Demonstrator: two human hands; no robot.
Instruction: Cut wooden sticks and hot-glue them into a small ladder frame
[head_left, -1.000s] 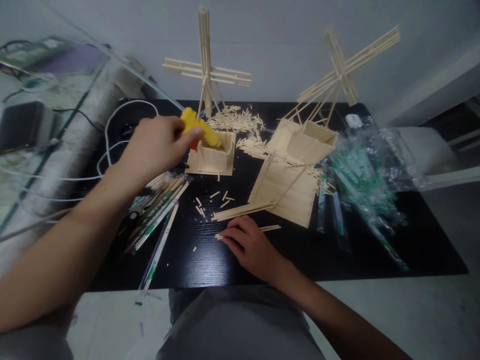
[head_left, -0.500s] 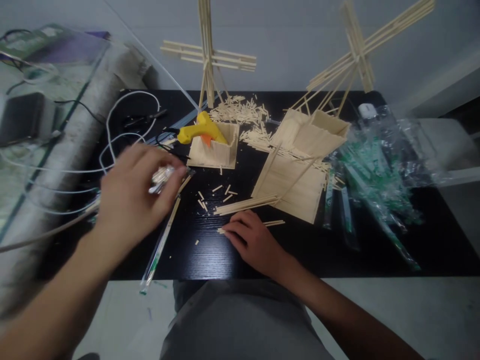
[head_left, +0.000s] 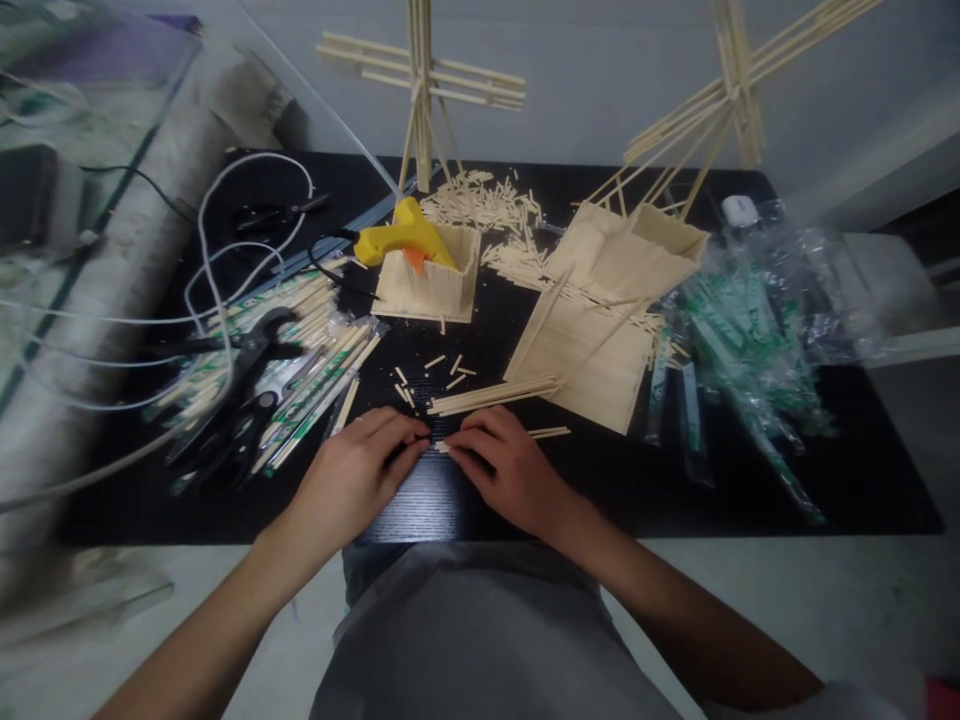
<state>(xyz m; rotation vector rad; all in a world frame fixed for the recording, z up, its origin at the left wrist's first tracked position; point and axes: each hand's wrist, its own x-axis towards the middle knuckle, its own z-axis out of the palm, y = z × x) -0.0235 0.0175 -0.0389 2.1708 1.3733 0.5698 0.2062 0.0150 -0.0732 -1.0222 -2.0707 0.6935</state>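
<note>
My left hand (head_left: 362, 462) rests on the black table with thumb and fingertips pinched together; whatever may be between them is too small to make out. Just across a narrow gap, my right hand (head_left: 511, 468) is closed over a few thin wooden chopsticks (head_left: 551, 432), whose ends show on both sides of the fingers. Beyond the hands lies a bundle of longer chopsticks (head_left: 491, 395). Short cut pieces (head_left: 455, 380) are scattered nearby. To the left are wrapped chopsticks (head_left: 322, 390) with black-handled pliers or cutters (head_left: 244, 370) on top.
A yellow glue gun (head_left: 405, 235) rests in a small wooden box structure (head_left: 465, 270). Larger wooden work (head_left: 592, 375) with crossed stick blades (head_left: 735, 90) stands at right, beside crumpled plastic wrappers (head_left: 757, 350). Stick offcuts (head_left: 484, 203) pile at the back; white cables (head_left: 214, 210) loop at left.
My left hand has come down and right, from above the wrapped chopsticks to beside my right hand, uncovering the cutting tools. The right hand stays on its chopsticks. The view has shifted slightly.
</note>
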